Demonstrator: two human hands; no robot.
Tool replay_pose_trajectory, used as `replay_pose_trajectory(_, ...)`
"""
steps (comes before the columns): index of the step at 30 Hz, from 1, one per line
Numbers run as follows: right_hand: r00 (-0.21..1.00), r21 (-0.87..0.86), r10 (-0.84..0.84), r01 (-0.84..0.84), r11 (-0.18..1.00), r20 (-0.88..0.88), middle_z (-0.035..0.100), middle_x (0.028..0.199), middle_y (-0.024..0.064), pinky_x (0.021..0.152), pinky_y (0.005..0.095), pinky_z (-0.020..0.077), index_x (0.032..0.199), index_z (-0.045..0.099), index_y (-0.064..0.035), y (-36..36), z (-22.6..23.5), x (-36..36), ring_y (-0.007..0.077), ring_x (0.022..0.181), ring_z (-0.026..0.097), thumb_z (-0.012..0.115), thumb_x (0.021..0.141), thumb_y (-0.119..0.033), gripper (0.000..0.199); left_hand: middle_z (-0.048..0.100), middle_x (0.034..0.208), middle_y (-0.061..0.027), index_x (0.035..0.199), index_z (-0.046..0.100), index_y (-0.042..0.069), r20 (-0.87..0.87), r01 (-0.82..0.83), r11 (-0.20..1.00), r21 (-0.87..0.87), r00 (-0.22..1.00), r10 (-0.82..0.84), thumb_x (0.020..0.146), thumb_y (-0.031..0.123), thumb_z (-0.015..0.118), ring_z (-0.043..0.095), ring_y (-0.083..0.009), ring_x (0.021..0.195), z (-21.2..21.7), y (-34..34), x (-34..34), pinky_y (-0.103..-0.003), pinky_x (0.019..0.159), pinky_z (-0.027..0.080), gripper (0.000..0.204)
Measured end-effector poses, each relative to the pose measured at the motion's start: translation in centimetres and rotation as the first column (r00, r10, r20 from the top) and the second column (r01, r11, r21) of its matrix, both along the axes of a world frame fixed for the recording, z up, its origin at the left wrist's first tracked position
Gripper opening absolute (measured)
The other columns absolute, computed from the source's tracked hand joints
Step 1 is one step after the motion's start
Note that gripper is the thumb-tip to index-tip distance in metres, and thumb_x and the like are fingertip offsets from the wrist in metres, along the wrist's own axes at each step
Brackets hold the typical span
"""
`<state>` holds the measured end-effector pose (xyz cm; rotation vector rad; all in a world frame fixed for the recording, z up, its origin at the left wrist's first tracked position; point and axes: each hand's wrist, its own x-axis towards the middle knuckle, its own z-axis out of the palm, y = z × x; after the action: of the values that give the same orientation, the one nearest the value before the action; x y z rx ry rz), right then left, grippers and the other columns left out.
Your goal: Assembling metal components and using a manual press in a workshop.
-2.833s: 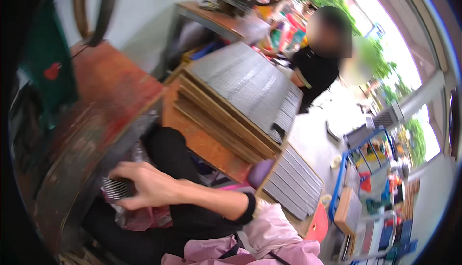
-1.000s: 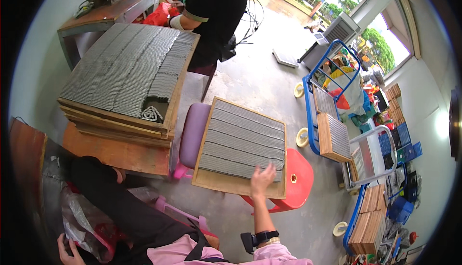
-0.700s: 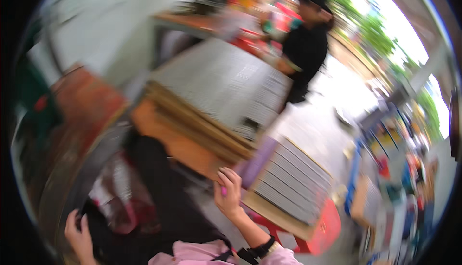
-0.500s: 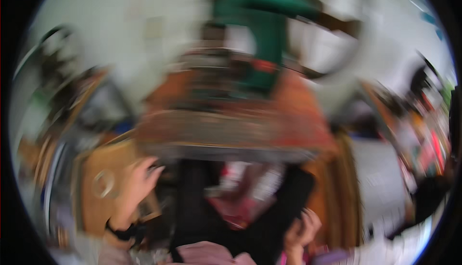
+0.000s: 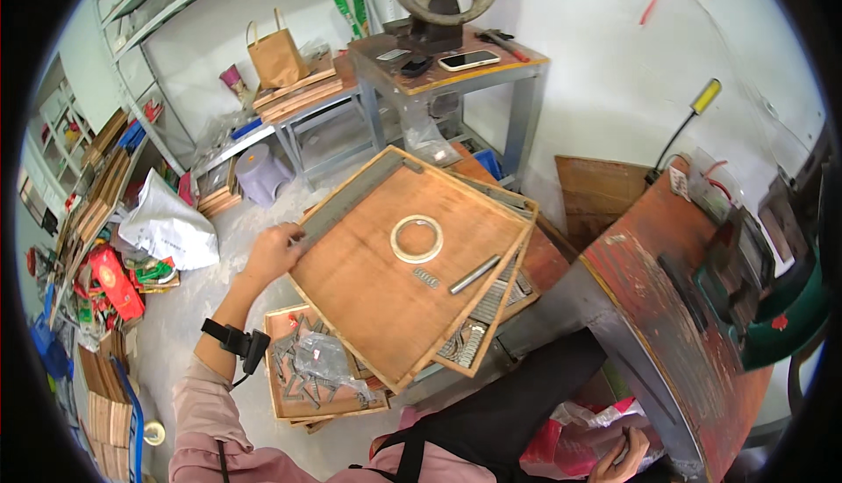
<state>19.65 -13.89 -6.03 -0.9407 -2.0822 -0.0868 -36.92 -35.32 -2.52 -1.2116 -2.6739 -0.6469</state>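
Plywood filled the middle of my view: a large flat wooden tray [image 5: 386,299] with a raised rim, tilted on a stack of similar trays. My left hand [image 5: 274,253] sat at its nine o'clock edge, fingers curled over the rim beside a long grey metal strip [image 5: 351,200] lying along the upper-left side; that grip was closed on the tray's edge. A black band [image 5: 235,340] circled the wrist above a pink sleeve. On the tray's board lay a pale ring of tape [image 5: 417,238], with a small coiled spring [image 5: 426,278] at its six o'clock and a short grey metal rod [image 5: 474,274] at four o'clock, all apart from one another. My right hand [image 5: 621,459] showed at the bottom edge, at five o'clock, touching a clear plastic bag with red contents [image 5: 561,448]; I could not tell how its grip stood. A lower wooden tray of loose metal pieces [image 5: 307,376] lay at seven o'clock. A rust-red worktop [image 5: 675,307] stood at three o'clock.
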Motion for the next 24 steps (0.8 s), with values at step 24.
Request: replay_pose_trajectory(24,0.989,-0.222,0.121,-0.1,0.97,0.084,0.062,0.091,0.0173,0.073,0.039,0.0493,0.099,0.061,0.001,1.7,-0.8,-7.3,0.0319,0.082,0.06,0.059,0.084,0.003,0.015,0.05,0.124,-0.028,0.121,0.047,-0.01,-0.252,-0.207,0.955,-0.211,0.956,0.151,0.077,-0.003,0.051,0.05,-0.0373,0.115,-11.5,3.7,4.2,-0.038,0.093,0.047,0.045)
